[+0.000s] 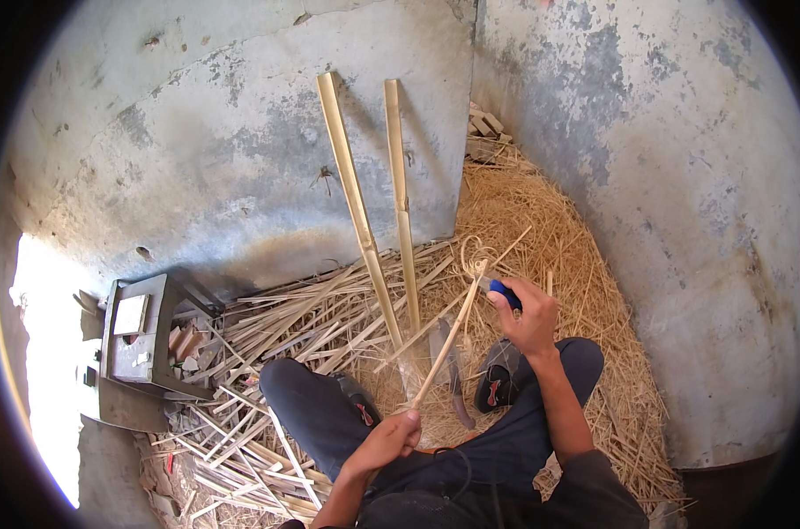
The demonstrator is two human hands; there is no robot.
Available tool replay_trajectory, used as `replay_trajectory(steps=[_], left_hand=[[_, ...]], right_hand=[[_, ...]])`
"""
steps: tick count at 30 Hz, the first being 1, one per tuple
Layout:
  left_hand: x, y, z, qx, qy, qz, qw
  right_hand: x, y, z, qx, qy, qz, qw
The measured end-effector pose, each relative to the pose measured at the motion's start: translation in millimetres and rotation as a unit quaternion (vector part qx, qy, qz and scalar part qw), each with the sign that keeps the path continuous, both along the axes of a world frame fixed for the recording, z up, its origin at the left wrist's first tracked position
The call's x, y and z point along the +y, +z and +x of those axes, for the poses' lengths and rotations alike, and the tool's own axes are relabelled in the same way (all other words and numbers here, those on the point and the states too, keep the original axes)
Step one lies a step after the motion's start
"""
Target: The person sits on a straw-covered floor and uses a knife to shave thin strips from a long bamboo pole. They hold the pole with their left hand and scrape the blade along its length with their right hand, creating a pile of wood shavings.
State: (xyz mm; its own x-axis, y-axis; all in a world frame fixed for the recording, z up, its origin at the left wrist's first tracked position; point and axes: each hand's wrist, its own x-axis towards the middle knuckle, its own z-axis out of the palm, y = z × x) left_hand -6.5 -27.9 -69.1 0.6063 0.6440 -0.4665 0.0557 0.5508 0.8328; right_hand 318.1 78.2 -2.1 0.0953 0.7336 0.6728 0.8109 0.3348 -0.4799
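My left hand point(389, 441) is closed around the near end of a thin bamboo strip point(446, 346), which slants up and away from me. In my right hand point(532, 317) is a knife with a blue handle point(504, 294). Its blade meets the strip near the far end, where pale curled shavings point(473, 253) stand out. Most of the blade is too small to make out. Between my feet lies a larger blade with a brownish handle point(461, 411), partly behind the strip.
Two split bamboo lengths point(356, 198) point(400, 189) lean on the grey wall point(215, 141). Many cut strips point(303, 309) lie to the left, and a heap of shavings point(541, 212) spreads along the right. A dark wooden stool-like frame point(157, 331) lies at the far left, beside brick pieces point(186, 342).
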Motion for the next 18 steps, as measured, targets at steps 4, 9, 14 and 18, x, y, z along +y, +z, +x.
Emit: replay_trajectory(steps=[4, 9, 14, 18], left_hand=[[9.6, 3.2, -1.0, -0.059, -0.011, -0.094, 0.994], [8.5, 10.4, 2.1, -0.009, 0.017, 0.022, 1.000], [8.9, 18.5, 0.4, 0.141, 0.041, 0.246, 0.958], [7.1, 13.5, -3.3, 0.107, 0.031, 0.186, 0.976]], right_hand=[[-0.4, 3.1, -4.8, 0.021, 0.003, 0.007, 1.000], [-3.4, 6.5, -2.4, -0.023, -0.029, 0.016, 0.999], [-3.8, 4.8, 2.7, -0.037, -0.043, 0.030, 0.998], [-3.6, 7.9, 1.4, -0.025, -0.041, 0.046, 0.998]])
